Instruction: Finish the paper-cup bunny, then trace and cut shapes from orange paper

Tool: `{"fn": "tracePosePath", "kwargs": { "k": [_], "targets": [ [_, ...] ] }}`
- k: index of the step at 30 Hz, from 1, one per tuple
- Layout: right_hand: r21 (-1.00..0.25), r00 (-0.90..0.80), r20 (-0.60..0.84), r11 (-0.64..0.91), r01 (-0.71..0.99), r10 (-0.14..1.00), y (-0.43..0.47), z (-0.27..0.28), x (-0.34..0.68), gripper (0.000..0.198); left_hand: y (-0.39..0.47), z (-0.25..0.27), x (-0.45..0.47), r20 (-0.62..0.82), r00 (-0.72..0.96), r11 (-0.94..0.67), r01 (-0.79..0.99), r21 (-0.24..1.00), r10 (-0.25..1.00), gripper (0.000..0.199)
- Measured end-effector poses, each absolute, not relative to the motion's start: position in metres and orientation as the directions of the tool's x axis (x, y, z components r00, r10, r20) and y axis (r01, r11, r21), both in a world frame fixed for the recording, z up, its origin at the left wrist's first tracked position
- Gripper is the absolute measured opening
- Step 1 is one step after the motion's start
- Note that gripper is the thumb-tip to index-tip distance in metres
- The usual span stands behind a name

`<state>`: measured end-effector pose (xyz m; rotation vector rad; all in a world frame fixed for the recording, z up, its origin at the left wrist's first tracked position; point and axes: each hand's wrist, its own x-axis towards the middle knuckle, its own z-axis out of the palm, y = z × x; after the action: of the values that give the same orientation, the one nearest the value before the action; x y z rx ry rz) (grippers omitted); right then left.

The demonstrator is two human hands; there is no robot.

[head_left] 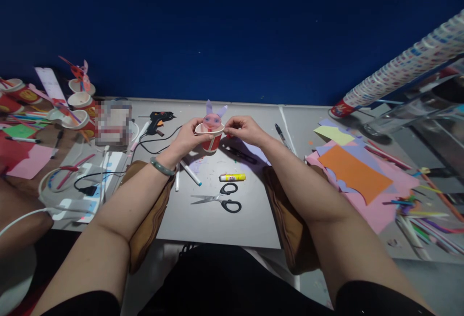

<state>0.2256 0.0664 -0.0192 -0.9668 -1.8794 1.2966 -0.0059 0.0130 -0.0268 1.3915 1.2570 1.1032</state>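
Observation:
My left hand (pixel 194 137) is wrapped around a red and white paper cup (pixel 209 145), held upright just above the table. A round pink paper face (pixel 212 122) with drawn eyes and two pale purple ears stands up from the cup. My right hand (pixel 243 130) is closed in a pinch beside the cup's right rim, with a small red bit near its fingertips; what it grips is unclear. Below the cup lie a yellow glue stick (pixel 232 177) and scissors (pixel 219 198) with black handles, blades pointing left. White markers (pixel 190 172) rest under my left wrist.
A black hot glue gun (pixel 159 122) with a cable lies at left, near a power strip (pixel 105 180) and several decorated cups (pixel 80 118). At right are coloured papers (pixel 357 171), pens and a long leaning stack of paper cups (pixel 402 67). A blue partition (pixel 232 35) rises behind.

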Motion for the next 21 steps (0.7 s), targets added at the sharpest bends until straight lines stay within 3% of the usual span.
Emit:
{"fn": "tracePosePath", "kwargs": {
  "k": [8, 16, 21],
  "targets": [
    [-0.950, -0.492, 0.100, 0.231, 0.212, 0.865, 0.0659, -0.0224, 0.2248, 0.044, 0.0147, -0.0309, -0.0061, 0.055, 0.061, -0.062, 0.128, 0.990, 0.997, 0.056],
    [-0.955, -0.478, 0.097, 0.216, 0.201, 0.873, 0.0655, -0.0228, 0.2258, 0.024, 0.0170, -0.0349, -0.0083, 0.028, 0.069, -0.032, 0.057, 0.998, 0.997, 0.056],
    [-0.935, -0.453, 0.063, 0.211, 0.284, 0.889, 0.0643, -0.0193, 0.2251, 0.018, 0.0149, -0.0313, -0.0075, 0.024, 0.054, -0.028, 0.072, 0.997, 0.998, 0.053]
  ]
}}
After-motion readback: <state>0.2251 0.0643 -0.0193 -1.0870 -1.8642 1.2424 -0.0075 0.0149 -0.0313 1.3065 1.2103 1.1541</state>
